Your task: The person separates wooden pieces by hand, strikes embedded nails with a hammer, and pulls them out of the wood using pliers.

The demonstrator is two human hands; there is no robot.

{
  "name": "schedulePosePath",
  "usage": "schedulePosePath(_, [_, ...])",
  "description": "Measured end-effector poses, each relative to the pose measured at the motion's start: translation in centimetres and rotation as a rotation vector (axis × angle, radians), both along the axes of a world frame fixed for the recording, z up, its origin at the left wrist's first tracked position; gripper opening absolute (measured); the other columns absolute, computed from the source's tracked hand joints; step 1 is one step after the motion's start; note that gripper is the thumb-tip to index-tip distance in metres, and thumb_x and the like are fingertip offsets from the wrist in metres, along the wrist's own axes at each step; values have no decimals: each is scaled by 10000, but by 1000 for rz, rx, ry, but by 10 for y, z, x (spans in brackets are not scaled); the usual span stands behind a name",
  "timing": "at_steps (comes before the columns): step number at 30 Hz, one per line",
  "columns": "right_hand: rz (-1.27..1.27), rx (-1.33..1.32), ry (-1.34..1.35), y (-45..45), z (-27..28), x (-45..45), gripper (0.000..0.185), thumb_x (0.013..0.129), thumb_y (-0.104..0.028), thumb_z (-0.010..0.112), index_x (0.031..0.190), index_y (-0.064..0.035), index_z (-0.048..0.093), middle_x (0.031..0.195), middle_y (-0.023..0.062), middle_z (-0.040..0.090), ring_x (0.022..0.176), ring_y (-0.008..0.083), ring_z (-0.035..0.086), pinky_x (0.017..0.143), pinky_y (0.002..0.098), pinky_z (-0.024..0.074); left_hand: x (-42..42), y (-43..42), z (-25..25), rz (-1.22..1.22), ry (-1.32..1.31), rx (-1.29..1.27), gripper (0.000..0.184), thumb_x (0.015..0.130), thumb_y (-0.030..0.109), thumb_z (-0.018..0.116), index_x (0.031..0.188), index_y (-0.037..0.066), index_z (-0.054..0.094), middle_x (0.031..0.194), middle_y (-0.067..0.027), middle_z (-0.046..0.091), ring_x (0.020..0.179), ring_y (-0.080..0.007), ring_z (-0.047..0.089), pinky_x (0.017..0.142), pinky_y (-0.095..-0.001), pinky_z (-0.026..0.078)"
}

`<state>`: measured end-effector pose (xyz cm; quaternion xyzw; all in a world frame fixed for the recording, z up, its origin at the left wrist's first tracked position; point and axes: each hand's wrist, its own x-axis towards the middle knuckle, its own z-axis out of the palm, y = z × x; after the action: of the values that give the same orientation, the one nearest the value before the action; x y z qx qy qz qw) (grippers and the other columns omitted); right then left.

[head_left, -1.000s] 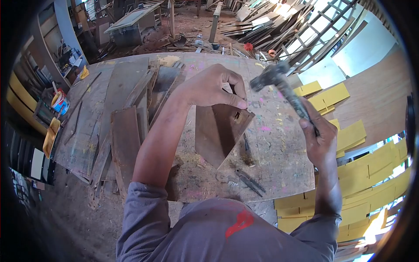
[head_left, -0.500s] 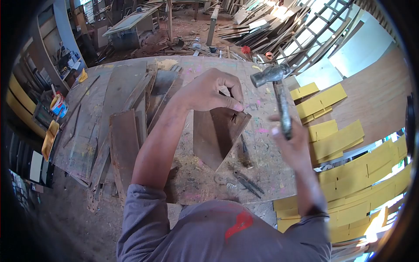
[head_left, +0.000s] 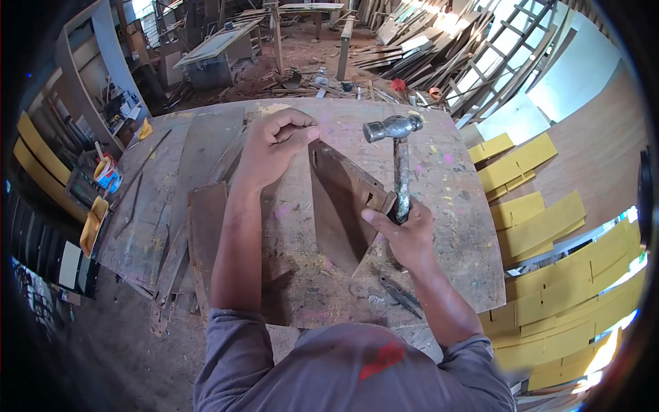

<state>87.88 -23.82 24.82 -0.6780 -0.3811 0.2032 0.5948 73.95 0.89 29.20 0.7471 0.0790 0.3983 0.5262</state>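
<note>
A dark brown wooden piece (head_left: 333,206), like a box or joined boards, stands tilted on the worktable. My left hand (head_left: 281,141) is closed at its upper left corner, thumb and fingers pinched together; whether a small item is between them cannot be made out. My right hand (head_left: 408,237) grips a ball-peen hammer (head_left: 401,161) by its handle, head up. The right thumb rests against the near right end of the wooden piece, beside a notch. Pliers (head_left: 401,299) lie on the table just below the right hand.
Brown boards (head_left: 206,220) lie along the left of the worktable (head_left: 467,240). Yellow-painted slats (head_left: 549,288) are spread at the right. A paint tub (head_left: 108,175) stands off the left edge. Scrap timber (head_left: 419,62) is piled at the back.
My left hand has moved left to the far corner of the wooden piece. The right hand has come in from the right with the hammer and now touches the piece, which has turned.
</note>
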Motion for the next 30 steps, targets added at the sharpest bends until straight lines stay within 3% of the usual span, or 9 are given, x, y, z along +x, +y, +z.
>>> schedulePosePath(11, [11,69,11,0,-11,4,157,888,-89,831,970,-11,721,758,-70,603,683,29,493,608,236,423,-2,0,-5,109,162,59,141,956,115,754,1031,-4,764,951,-6,735,911,-104,665,852,-275,521])
schedulePosePath(18, [-26,116,-5,3,-11,3,169,894,-118,833,964,-8,724,755,-68,616,677,24,510,598,237,420,-7,-5,-8,210,137,198,170,955,117,762,1051,-23,771,939,-53,751,851,-84,641,777,-273,519])
schedulePosePath(24, [-34,8,-128,-6,22,2,265,965,-181,762,1148,-3,690,755,-42,600,699,49,533,623,246,433,-5,-9,-17,284,94,227,200,947,148,779,1046,-25,756,907,-58,747,812,-79,625,748,-271,509])
schedulePosePath(25, [-7,-3,-217,-5,18,16,324,1027,-233,676,1241,9,648,784,-12,593,758,90,583,663,271,449,-4,-8,-20,290,89,210,203,947,152,781,1045,-24,753,907,-59,747,813,-78,625,746,-273,509])
schedulePosePath(28, [-79,-46,-430,-1,46,35,354,1069,-262,605,1317,-10,631,883,91,675,827,155,636,735,317,484,-5,-6,-24,313,73,216,207,947,161,781,1039,-20,744,895,-68,740,811,-93,631,743,-286,510])
schedulePosePath(30, [-56,26,-642,6,74,32,378,1081,-251,593,1390,-35,610,990,106,717,871,172,672,806,336,524,-5,-5,-25,325,62,244,204,946,162,777,1035,-19,740,888,-81,735,809,-113,639,745,-297,512])
